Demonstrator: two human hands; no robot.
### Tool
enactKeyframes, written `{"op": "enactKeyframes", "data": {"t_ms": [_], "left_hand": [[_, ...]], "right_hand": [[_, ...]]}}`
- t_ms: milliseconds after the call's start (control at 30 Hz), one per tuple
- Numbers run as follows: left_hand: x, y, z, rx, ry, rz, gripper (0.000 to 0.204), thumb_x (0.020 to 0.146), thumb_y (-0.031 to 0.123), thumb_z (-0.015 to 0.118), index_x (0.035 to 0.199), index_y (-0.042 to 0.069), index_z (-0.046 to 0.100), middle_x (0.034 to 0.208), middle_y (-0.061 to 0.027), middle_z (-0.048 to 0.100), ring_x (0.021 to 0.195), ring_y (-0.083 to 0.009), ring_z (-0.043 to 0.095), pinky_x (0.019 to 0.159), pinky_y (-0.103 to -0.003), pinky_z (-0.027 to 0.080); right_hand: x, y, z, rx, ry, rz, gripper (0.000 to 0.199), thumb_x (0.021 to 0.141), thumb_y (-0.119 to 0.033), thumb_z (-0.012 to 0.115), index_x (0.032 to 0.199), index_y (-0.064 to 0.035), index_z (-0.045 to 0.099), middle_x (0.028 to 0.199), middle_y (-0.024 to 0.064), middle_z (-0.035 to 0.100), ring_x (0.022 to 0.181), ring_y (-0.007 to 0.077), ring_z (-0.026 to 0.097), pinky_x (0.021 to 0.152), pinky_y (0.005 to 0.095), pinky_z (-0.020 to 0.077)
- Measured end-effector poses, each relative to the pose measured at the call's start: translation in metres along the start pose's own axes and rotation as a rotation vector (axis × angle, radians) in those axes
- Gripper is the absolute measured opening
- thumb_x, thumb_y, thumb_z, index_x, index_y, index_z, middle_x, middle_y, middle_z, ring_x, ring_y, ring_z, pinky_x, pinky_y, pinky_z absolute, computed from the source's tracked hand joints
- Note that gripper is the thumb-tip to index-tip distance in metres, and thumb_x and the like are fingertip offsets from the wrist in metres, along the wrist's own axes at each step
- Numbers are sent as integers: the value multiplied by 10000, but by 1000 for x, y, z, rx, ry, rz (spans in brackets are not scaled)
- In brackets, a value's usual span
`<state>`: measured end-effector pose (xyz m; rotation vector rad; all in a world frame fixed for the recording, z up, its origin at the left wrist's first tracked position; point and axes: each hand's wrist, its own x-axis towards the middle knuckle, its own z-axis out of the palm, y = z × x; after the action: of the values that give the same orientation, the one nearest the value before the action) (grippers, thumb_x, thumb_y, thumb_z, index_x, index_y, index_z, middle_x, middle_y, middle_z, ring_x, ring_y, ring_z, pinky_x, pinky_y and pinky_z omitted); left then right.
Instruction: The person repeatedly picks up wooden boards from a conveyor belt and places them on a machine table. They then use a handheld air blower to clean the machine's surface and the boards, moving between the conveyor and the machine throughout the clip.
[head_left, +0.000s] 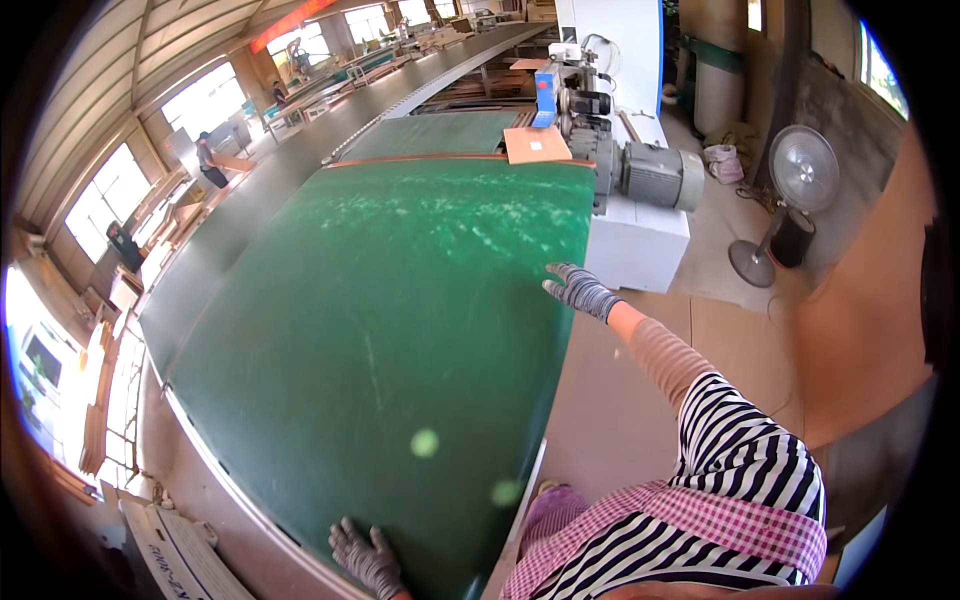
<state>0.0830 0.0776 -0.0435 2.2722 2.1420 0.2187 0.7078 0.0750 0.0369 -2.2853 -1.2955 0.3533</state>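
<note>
A wide green conveyor belt (390, 330) stretches out before me, scuffed with pale marks toward its far end. Near the lower edge of the view, my left hand (367, 558) in a grey knit glove lies spread over the belt's near end, holding nothing. My right hand (582, 291), in a striped grey glove, reaches out over the belt's right edge with its fingers stretched and nothing in them. Beyond it, a flat orange-brown panel (537, 145) with a small pale square on it rests at the belt's far right corner.
A grey electric motor (662, 176) and a white machine housing (640, 245) stand at the belt's far right. Farther right is a pedestal fan (803, 168). A large brown board (865, 300) rises close on my right. Two people (211, 160) are at the left.
</note>
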Motion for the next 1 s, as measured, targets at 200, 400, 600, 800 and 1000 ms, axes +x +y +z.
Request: {"op": "enactKeyframes", "data": {"t_ms": [200, 400, 600, 800, 1000], "left_hand": [[117, 90, 38, 149, -17, -533, 701, 927, 508, 478, 1490, 135, 291, 1532, -174, 279, 1396, -351, 280, 1120, -531, 250], [113, 253, 162, 635, 594, -9, 583, 941, 476, 523, 1316, 33, 470, 1228, -198, 585, 1085, -362, 585, 906, -557, 453], [149, 521, 171, -212, 371, -953, 650, 941, 432, 546, 1402, 61, 279, 1344, -173, 473, 1189, -328, 496, 1000, -521, 385], [50, 554, 140, -948, 768, -1383, 789, 940, 389, 569, 1489, 90, 89, 1460, -149, 361, 1292, -294, 407, 1094, -485, 317], [-52, 452, 135, -1513, 599, -1445, 945, 878, 452, 651, 1526, 171, 23, 1486, -92, 361, 1348, -259, 357, 1106, -496, 223]], "right_hand": [[303, 133, -62, -159, 126, -57, 589, 922, -438, 544, 1370, -64, 472, 1394, 177, 483, 1307, 330, 431, 1101, 409, 322], [618, 267, -137, -358, 181, -203, 719, 859, -462, 623, 1423, -77, 399, 1445, 187, 421, 1347, 347, 377, 1111, 431, 301], [836, 313, -144, -494, -64, -468, 1097, 634, -638, 753, 1457, -49, 330, 1473, 192, 375, 1383, 338, 328, 1137, 416, 265], [791, 204, -147, -438, 15, -493, 861, 684, -552, 766, 1292, -3, 503, 1288, 217, 525, 1223, 349, 485, 1030, 438, 391], [659, 141, -113, -435, 396, -825, 881, 666, -623, 734, 1270, -18, 522, 1225, 222, 566, 1164, 368, 517, 998, 440, 407]]}}
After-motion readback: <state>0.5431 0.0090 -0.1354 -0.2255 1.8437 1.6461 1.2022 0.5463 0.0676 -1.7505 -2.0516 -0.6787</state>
